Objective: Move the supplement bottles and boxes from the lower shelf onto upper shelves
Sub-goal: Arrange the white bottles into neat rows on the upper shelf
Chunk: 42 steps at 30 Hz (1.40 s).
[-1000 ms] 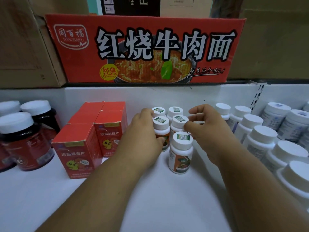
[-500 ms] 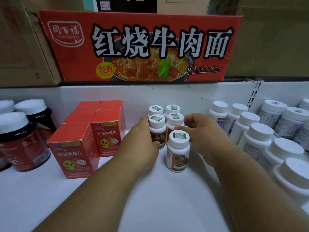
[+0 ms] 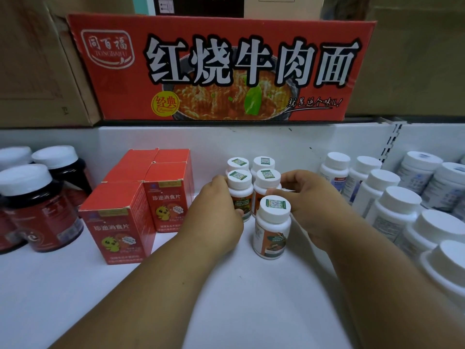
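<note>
Several small white supplement bottles with green stickers on their caps stand in a cluster on the white shelf (image 3: 226,293). My left hand (image 3: 216,217) wraps around the left middle bottle (image 3: 239,187) from its left side. My right hand (image 3: 307,205) curls around the right middle bottle (image 3: 267,183), its fingers behind the front bottle (image 3: 273,227), which stands free. Two more bottles (image 3: 263,161) stand at the back. Red supplement boxes (image 3: 120,220) stand to the left of the cluster.
Dark red jars with white lids (image 3: 32,205) line the far left. Rows of larger white bottles (image 3: 400,207) fill the right side. A big red noodle carton (image 3: 221,69) and brown cartons (image 3: 37,59) sit on the surface above the shelf's white back wall.
Both hands have closed in on the two middle bottles; the right hand dropped from above the caps to the bottle's side. The view shifted slightly.
</note>
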Each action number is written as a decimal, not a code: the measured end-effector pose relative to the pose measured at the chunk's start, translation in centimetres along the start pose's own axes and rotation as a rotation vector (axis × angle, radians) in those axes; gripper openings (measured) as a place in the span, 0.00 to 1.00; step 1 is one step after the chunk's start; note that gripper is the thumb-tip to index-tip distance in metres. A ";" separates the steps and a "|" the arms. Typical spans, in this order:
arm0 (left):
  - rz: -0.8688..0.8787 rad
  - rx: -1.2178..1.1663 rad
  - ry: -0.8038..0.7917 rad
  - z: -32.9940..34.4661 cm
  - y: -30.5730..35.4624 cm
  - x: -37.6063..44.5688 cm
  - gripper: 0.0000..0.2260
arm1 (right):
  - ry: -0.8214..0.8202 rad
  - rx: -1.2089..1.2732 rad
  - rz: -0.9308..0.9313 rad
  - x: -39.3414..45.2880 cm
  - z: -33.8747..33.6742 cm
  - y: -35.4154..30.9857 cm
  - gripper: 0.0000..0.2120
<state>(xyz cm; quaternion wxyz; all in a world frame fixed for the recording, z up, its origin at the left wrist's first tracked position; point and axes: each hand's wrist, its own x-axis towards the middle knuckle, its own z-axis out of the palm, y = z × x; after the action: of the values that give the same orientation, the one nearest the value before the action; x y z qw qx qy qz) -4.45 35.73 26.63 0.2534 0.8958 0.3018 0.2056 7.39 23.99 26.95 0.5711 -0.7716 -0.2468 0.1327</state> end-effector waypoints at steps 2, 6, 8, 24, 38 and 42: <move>0.004 -0.021 0.001 0.1 -0.1 0.1 0.20 | -0.004 -0.001 0.005 -0.1 -0.1 -0.1 0.09; 0.001 -0.099 -0.004 0.1 -0.3 0.1 0.23 | 0.003 0.016 0.026 -0.3 -0.4 -0.6 0.08; -0.004 -0.112 0.003 0.0 -0.3 0.2 0.23 | 0.007 0.027 0.035 -0.4 -0.4 -0.7 0.08; 0.142 -0.040 -0.189 -1.6 0.1 -5.1 0.18 | 0.004 -0.119 -0.208 -8.3 -0.9 -1.8 0.09; 0.071 -0.215 -0.008 -0.7 -0.9 -4.3 0.21 | 0.050 -0.201 -0.222 -6.5 1.2 -2.0 0.11; 0.069 -0.152 -0.039 -0.5 -0.9 -4.0 0.27 | 0.249 -0.139 -0.125 -5.2 0.5 -1.5 0.10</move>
<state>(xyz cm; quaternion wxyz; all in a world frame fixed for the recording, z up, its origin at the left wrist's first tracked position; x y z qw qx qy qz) -8.05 33.90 25.59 0.3191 0.8878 0.2491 0.2188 2.46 21.99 27.78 0.5496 -0.8029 -0.2303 -0.0170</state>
